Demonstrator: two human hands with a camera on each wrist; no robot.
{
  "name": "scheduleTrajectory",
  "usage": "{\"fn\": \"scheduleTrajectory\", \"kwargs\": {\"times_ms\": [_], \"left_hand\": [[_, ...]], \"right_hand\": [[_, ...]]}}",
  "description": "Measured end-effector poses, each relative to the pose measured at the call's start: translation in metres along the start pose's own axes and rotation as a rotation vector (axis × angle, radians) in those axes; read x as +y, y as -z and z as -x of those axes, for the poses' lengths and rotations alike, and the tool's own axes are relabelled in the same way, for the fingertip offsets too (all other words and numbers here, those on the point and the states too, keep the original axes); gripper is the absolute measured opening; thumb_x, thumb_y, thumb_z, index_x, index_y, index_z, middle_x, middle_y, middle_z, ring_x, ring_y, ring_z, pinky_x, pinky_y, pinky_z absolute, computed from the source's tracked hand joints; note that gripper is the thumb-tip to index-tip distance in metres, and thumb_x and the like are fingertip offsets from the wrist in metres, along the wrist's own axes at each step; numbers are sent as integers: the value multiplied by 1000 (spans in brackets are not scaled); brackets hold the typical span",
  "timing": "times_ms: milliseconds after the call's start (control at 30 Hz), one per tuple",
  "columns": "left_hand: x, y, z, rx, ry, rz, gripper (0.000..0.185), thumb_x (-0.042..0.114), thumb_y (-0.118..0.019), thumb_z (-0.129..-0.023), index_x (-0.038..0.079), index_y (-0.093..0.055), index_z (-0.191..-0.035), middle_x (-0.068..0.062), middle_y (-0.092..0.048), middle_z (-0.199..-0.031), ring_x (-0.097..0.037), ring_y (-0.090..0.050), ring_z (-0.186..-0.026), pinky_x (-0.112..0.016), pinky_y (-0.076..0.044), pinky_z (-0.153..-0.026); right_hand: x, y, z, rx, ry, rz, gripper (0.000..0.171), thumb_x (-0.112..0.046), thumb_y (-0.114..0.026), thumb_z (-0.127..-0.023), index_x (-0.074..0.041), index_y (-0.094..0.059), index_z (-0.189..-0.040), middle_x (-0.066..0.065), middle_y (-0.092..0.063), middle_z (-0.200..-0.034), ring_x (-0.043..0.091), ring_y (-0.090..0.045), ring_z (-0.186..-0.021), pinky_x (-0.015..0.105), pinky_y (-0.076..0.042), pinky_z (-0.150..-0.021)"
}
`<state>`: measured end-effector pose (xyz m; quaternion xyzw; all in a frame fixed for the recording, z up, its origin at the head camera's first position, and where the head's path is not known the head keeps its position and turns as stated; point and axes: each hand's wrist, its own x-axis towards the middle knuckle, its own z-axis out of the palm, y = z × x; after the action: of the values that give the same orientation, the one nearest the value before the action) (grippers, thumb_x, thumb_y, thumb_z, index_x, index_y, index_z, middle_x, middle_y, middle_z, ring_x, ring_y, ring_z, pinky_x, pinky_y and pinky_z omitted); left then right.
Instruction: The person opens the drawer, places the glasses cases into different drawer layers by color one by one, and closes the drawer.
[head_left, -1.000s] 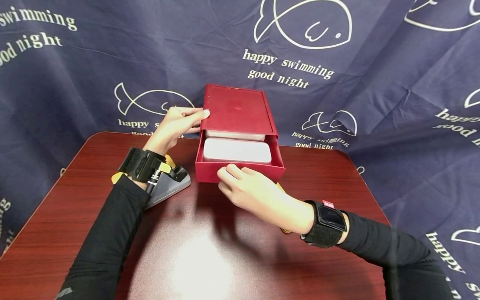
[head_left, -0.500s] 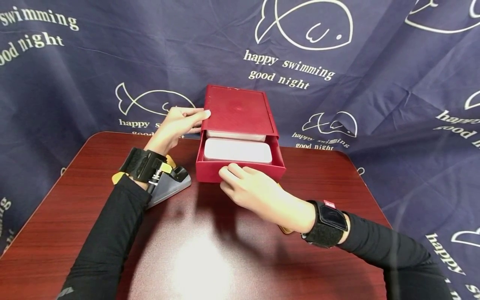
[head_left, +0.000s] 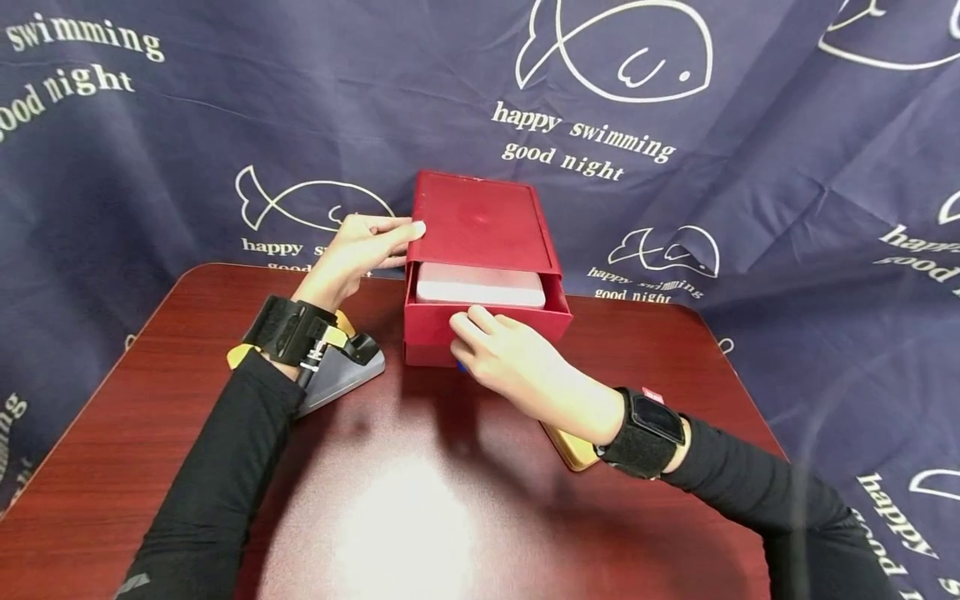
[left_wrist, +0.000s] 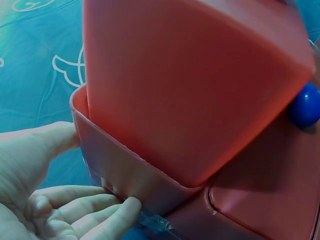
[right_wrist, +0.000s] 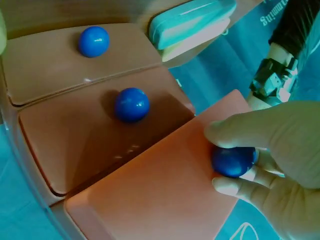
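Note:
A small red drawer cabinet stands on the table, its top drawer partly pulled out. Inside that drawer lies a white rounded case, its rear part hidden under the cabinet top. My right hand pinches the drawer's round blue knob between thumb and fingers. In the right wrist view, blue knobs also sit on the two lower drawers, which are closed. My left hand rests against the cabinet's left side, thumb at the top edge and fingers along the side wall.
A grey wedge-shaped object lies on the table beneath my left wrist. Under my right forearm a yellow flat object partly shows. Behind the table hangs a dark blue cloth with fish drawings.
The top drawer has slid back into the cabinet, covering more of the white case. My right hand has moved inward with the knob; my left hand stays at the side.

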<state>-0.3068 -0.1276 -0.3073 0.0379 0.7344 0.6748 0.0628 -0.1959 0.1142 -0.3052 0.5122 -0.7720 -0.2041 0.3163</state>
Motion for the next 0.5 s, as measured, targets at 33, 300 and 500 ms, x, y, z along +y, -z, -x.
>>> {"fn": "scheduleTrajectory", "kwargs": {"times_ms": [33, 300, 500], "left_hand": [[0, 0, 0, -1, 2, -1, 62, 31, -71, -95, 2, -52, -147, -15, -58, -147, -28, -61, -130, -32, -56, -101], [0, 1, -1, 7, -19, 6, 61, 31, -71, -95, 3, -53, -146, -15, -59, -146, -28, -62, -129, -37, -54, -105], [-3, 0, -1, -3, -12, 8, 62, 32, -71, -95, 3, -53, -147, -14, -58, -147, -27, -61, -131, -39, -52, -108]], "right_hand": [[1, -1, 0, 3, 3, -7, 6, -7, -72, -88, -9, -67, -86, 8, -54, -95, 22, -47, -88, 21, -42, -58], [6, 0, -5, -25, -10, -92, 11, -9, -79, -85, -7, -70, -91, 9, -55, -99, 22, -49, -96, 21, -51, -65], [10, -6, -7, -58, -24, -128, 18, -12, -82, -83, -7, -70, -95, 9, -55, -103, 22, -49, -99, 22, -53, -67]]}}
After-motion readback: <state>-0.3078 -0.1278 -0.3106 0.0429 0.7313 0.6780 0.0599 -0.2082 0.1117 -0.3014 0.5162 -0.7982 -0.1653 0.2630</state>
